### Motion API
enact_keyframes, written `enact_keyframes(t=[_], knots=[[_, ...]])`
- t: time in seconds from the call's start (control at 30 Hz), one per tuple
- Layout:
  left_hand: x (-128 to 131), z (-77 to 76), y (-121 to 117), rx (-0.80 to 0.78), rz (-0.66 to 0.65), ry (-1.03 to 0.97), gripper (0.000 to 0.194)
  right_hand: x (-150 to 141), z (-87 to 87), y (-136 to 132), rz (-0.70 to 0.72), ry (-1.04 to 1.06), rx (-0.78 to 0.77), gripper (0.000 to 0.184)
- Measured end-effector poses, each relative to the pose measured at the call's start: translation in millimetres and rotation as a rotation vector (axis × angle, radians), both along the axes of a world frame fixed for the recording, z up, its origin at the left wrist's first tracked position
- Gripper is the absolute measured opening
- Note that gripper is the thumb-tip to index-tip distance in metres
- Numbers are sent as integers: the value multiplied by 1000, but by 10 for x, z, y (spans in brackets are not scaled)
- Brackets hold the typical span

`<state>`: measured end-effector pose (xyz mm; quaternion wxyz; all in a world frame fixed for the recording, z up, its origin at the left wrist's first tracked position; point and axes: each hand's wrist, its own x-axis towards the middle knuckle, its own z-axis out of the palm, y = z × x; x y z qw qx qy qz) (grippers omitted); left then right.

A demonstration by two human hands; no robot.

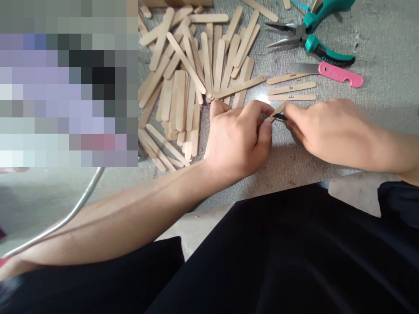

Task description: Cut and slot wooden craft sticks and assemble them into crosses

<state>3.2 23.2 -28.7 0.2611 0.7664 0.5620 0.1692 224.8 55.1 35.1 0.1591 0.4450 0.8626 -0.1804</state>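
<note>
A pale cable [85, 196] curves in from the left and looks to pass over my forearm; the area above it is blocked out, so I can't tell what sits there. Next comes a loose heap of flat sticks [180, 102] spread over the grey table [288, 152], many lying across one another. My left hand [267, 116] is at the heap's right edge, thumb and fingers pinched on one wooden stick [280, 107], which slants up towards my other hand.

Just beyond my fingertips, three marked sticks [281, 91] lie in a near-parallel row, small dark marks around the middles of the lower two. Beyond them rest pliers [301, 32] with their jaws apart and a pink-handled knife [340, 75], its blade close by the uppermost of the three.

My right hand [286, 114] is closed on a small dark blade [280, 116], its point meeting the stick; the rest is hidden in my grip. I'd judge I'm at the cutting or marking step on this stick. The next move calls for a firm left pinch, fingertips clear of the edge, and light, controlled pressure.
</note>
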Motion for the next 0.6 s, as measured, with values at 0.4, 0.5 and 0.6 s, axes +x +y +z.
enact_keyframes(t=[0.4,0.5,0.6], knots=[[23,-98,-35,112,-53,137,29,-70,52,-26,-45,-45,-10,36],[20,-115,-55,138,-50,143,28,-85,80,-2,-46,-47,-45,32],[4,-125,-63,130,-50,128,26,-103,113,24,-17,-90,-83,36]])
